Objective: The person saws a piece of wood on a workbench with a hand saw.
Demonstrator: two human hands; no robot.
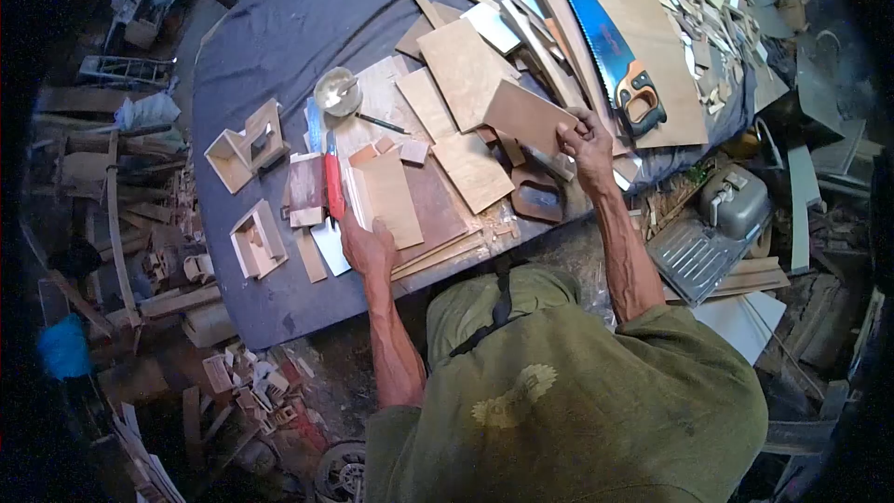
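Note:
My right hand (585,140) pinches a small rectangular brown wood panel (529,116) by its right end, holding it tilted above the table. Just below it lies a tool with a brown wooden handle (537,197). My left hand (370,247) is low over the work area, fingers curled at the left edge of a thin plywood piece (391,197). The lower end of a red tool handle (333,184) meets its fingertips, beside thin white-edged strips (354,194). What the fingers grip there is hidden. A small dark block (307,184) lies left of the red handle.
A blue-bladed handsaw (605,42) rests on long boards at right. Small wooden box frames (256,240) stand at left near a round bowl (338,93) and a dark pen-like stick (382,123). Plywood sheets (466,70) and scraps (712,23) spread behind. A metal sink (731,205) lies beyond the table.

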